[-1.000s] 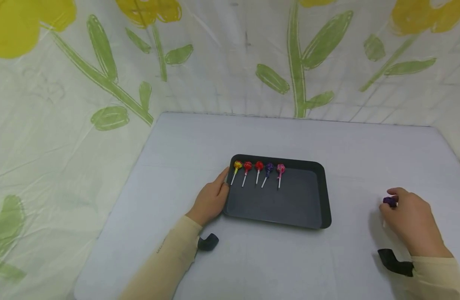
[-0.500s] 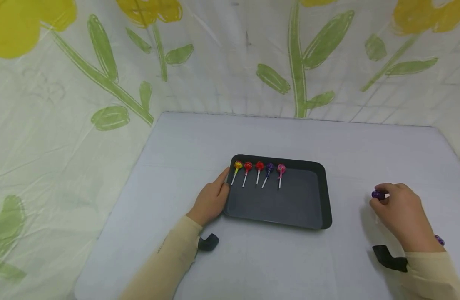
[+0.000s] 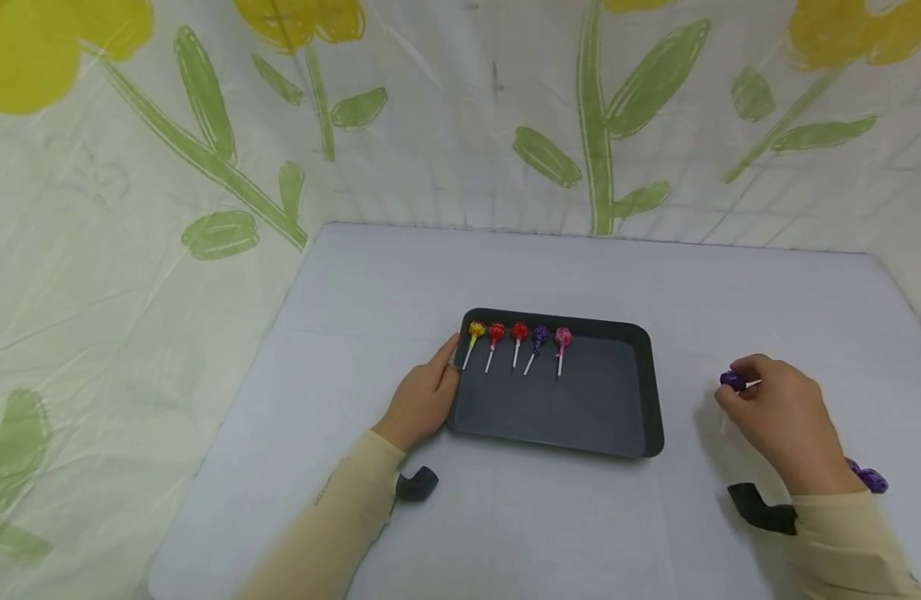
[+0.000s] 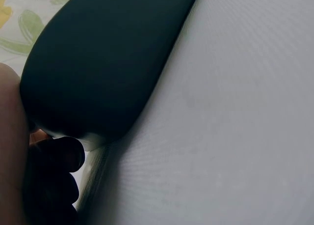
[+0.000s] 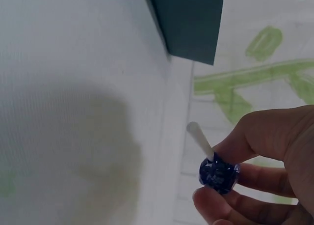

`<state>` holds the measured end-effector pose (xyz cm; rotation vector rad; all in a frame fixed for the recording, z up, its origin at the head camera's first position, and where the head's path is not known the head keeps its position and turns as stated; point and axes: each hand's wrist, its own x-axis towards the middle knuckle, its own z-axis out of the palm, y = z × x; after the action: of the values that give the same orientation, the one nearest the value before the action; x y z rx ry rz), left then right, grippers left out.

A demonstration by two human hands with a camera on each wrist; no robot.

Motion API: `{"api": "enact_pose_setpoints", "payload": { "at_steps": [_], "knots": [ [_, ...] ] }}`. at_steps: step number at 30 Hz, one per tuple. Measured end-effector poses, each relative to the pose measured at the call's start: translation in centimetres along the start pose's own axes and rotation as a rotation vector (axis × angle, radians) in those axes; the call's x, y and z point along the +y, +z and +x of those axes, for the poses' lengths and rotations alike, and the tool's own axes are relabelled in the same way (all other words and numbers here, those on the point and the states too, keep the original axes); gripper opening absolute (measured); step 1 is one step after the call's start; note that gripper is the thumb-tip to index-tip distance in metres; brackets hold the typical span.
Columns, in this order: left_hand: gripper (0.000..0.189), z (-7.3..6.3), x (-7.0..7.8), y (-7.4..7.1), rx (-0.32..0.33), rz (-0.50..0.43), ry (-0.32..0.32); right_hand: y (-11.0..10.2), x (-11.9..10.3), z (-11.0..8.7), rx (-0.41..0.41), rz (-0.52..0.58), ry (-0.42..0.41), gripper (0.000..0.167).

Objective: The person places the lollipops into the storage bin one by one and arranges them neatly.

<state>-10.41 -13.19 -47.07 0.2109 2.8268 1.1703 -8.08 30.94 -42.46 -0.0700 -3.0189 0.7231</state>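
Observation:
A dark baking tray (image 3: pixel 550 400) lies on the white table. Five-colour order aside, several lollipops (image 3: pixel 519 332) form a row along its far side: yellow, red, red, purple and pink, sticks toward me. My left hand (image 3: pixel 421 398) grips the tray's left edge; in the left wrist view the curled fingers (image 4: pixel 56 156) show beside the dark tray wall (image 4: pixel 108 63). To the right of the tray, my right hand (image 3: pixel 786 421) pinches a purple lollipop (image 3: pixel 733 381) above the table. The right wrist view shows its wrapped head (image 5: pixel 219 175) between thumb and fingers, white stick pointing out.
Two purple wrapped lollipop heads (image 3: pixel 873 480) show on the table just right of my right wrist, partly hidden by it. Black wrist mounts (image 3: pixel 417 484) stick out from both sleeves. A flower-patterned sheet (image 3: pixel 445 125) hangs behind the table's far edge (image 3: pixel 580 237).
My right hand has moved left and slightly away from me, carrying the purple lollipop toward the tray. Purple lollipops behind its wrist have come into view. The left hand and tray stay put.

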Motion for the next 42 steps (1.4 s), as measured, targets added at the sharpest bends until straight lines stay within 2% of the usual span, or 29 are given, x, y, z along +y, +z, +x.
{"api": "enact_pose_setpoints", "payload": {
  "at_steps": [16, 29, 42],
  "knots": [
    [0.058, 0.0, -0.1, -0.1, 0.001, -0.002, 0.007, 0.6, -2.8, 0.4, 0.062, 0.074, -0.056, 0.030],
    [0.057, 0.0, -0.1, 0.0, 0.003, -0.009, 0.021, 0.8, -5.3, 1.3, 0.021, 0.097, -0.060, 0.032],
    [0.057, 0.0, -0.1, 0.1, -0.002, -0.004, 0.012, 1.1, -6.5, 2.1, 0.036, 0.102, -0.122, 0.028]
  ]
}}
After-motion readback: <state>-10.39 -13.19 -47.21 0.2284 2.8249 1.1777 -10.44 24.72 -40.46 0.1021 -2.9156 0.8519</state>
